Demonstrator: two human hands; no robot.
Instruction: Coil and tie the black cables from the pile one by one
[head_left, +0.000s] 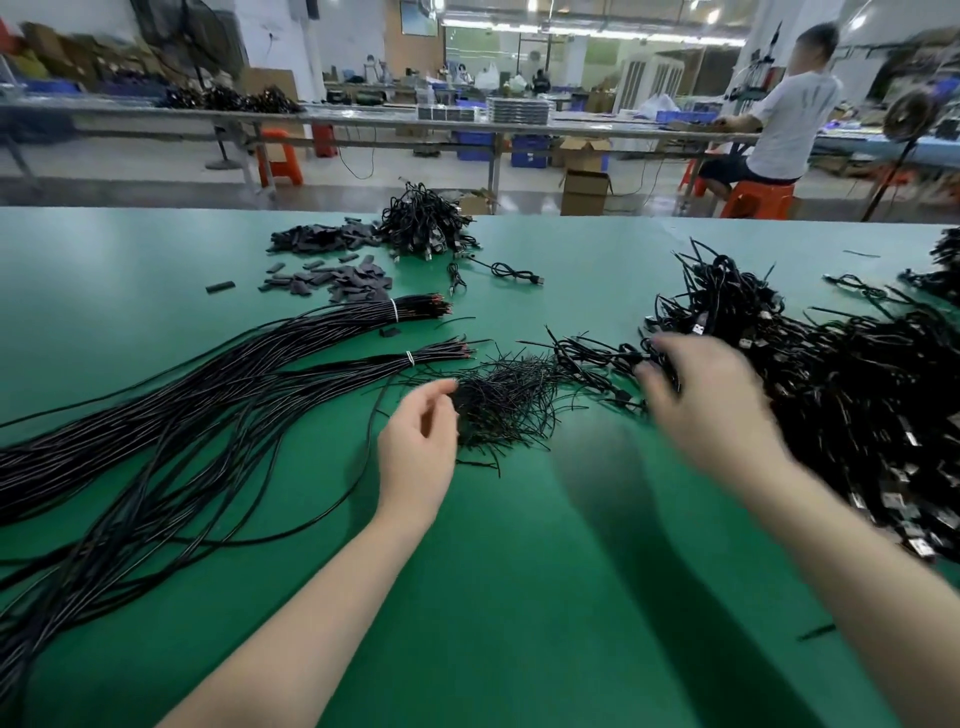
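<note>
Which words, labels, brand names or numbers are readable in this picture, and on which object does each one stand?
None can be read.
Back of the seated person's white shirt: grey marks, too blurred to read.
Framed board on the far wall: too small and blurred.
USB plugs in the cable pile: no legible marking.

The green table (519, 597) ran to a pale floor (156, 171). Beyond it stood a long grey workbench (363, 120) with orange stools (278, 158) and cardboard boxes (584, 191) beneath — blue crates (529, 150) too. A seated person (784, 119) worked at right. Ceiling strip lights (597, 23) glowed; the left wall held what looked like stacked boxes — blurred.
</note>
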